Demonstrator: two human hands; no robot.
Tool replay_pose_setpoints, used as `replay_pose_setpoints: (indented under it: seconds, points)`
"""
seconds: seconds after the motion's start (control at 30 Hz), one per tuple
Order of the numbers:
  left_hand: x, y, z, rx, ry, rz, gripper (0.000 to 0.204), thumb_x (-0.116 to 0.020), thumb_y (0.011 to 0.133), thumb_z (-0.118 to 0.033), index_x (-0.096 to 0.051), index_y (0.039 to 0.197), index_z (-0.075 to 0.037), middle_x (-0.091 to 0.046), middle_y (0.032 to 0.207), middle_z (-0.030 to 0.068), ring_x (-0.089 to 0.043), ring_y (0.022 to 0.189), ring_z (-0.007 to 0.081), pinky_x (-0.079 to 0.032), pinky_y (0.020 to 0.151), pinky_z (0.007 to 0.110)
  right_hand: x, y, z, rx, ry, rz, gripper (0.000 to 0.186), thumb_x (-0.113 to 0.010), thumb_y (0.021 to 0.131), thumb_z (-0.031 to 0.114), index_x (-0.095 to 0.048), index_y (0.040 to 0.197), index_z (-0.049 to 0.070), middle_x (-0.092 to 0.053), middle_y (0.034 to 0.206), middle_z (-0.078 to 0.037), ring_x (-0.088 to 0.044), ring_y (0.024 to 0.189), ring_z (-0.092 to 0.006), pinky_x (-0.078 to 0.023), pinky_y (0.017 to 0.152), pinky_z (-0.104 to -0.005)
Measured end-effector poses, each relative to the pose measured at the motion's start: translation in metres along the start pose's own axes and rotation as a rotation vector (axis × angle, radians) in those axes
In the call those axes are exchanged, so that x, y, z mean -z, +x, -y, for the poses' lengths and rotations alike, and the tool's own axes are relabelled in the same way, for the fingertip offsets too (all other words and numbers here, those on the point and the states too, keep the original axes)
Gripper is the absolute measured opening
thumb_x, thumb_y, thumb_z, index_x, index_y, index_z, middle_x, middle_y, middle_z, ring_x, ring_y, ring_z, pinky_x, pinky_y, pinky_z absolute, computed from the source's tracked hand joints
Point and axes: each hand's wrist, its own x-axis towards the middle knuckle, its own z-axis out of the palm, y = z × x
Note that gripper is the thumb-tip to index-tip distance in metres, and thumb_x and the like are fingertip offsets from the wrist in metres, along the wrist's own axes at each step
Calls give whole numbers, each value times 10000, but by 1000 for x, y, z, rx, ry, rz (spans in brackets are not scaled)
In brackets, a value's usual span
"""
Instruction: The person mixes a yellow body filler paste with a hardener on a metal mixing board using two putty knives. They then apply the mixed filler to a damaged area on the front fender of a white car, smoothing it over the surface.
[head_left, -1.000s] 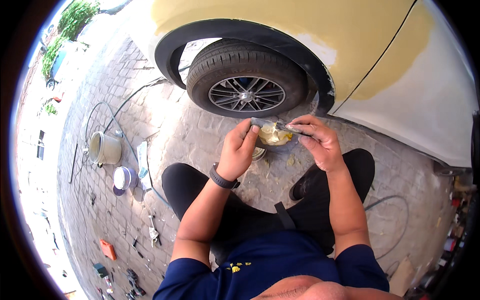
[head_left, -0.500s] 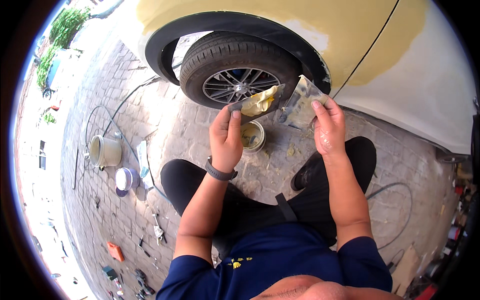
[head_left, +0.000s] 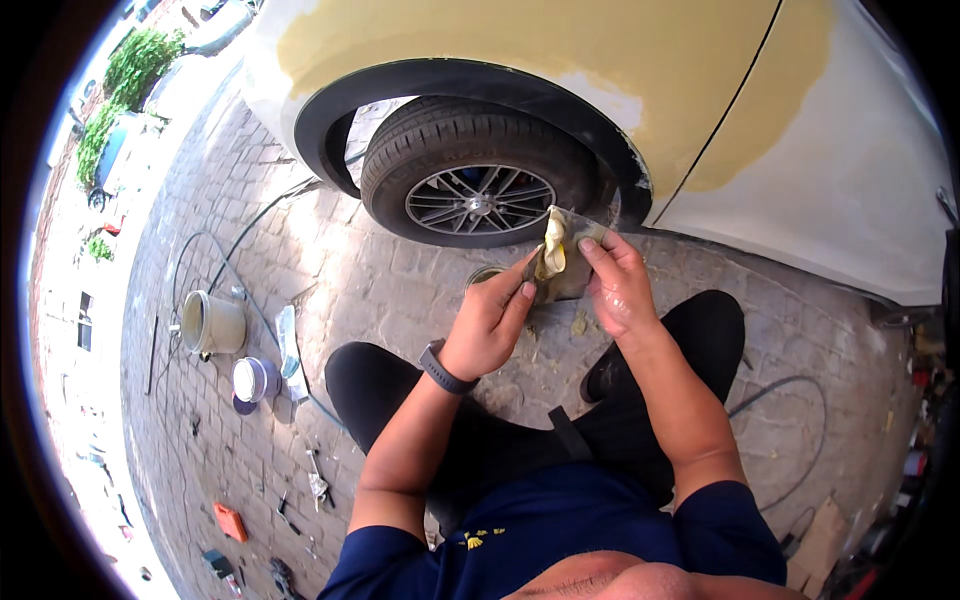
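My left hand [head_left: 495, 315] is closed on a dark flat spreader [head_left: 533, 272], its fingers wrapped and thumb on top. My right hand [head_left: 618, 285] pinches a thin translucent scraper plate [head_left: 572, 222] smeared with filler. Between them a lump of cream and yellow paste [head_left: 553, 247] sits where the two tools meet. Behind my hands a round tin [head_left: 480, 275] stands on the paving, partly hidden. Beyond is the car's tyre [head_left: 390, 175], under a black arch trim and a body panel [head_left: 680, 70] patched with yellow filler.
To the left on the paving stand a grey bucket [head_left: 213, 325] and a white tub [head_left: 255, 380], with hoses around them. An orange case [head_left: 230, 521] and scattered hand tools lie at lower left. My bent knees flank my hands; the car's white door [head_left: 830, 180] is at right.
The tools were together, then held apart in the middle frame; now they meet again, the paste turned upright. My right hand has come down and left from the middle frame.
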Motion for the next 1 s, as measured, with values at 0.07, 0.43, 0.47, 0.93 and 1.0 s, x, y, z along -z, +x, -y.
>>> replay_pose_setpoints:
  seconds: [0.07,0.43,0.47,0.93,1.0]
  points:
    - [-4,-2,-2,-39,3,29,378,-571,1040,-75,-596,1403,28,-649,856,214,-636,757,313,-510,747,368,-1,0,4,58,-20,11,178,-639,1049,77,-701,1206,20,-727,1125,-20,-658,1073,-105,-515,962,-289]
    - [-2,-3,18,123,-316,-164,252,-528,1115,-186,-644,1029,21,-589,866,-7,-491,836,80,-424,745,273,-5,-18,53,597,-590,311,184,-637,1012,6,-712,1177,-27,-682,1177,-121,-656,1048,-185,-513,892,-296]
    - [-3,-3,19,128,-348,-199,256,-526,1115,-187,-646,1028,22,-585,878,-10,-491,851,83,-426,752,277,-6,-20,52,512,-626,330,185,-643,1010,9,-720,1174,-24,-688,1176,-121,-663,1051,-194,-515,898,-296]
    - [-2,15,16,122,-617,-479,277,-543,1120,-208,-703,1194,6,-691,977,-29,-558,837,28,-449,721,213,12,-7,62,656,-1008,-21,198,-657,962,-14,-722,1148,-31,-690,1038,-119,-673,870,-238,-527,780,-312]
    - [-4,15,24,106,-594,-466,276,-552,1118,-210,-712,1199,-1,-691,970,-35,-550,823,24,-436,700,208,-5,-11,58,846,-1135,1,273,-674,926,-52,-736,1188,-6,-693,1054,-115,-676,880,-246,-529,791,-304]
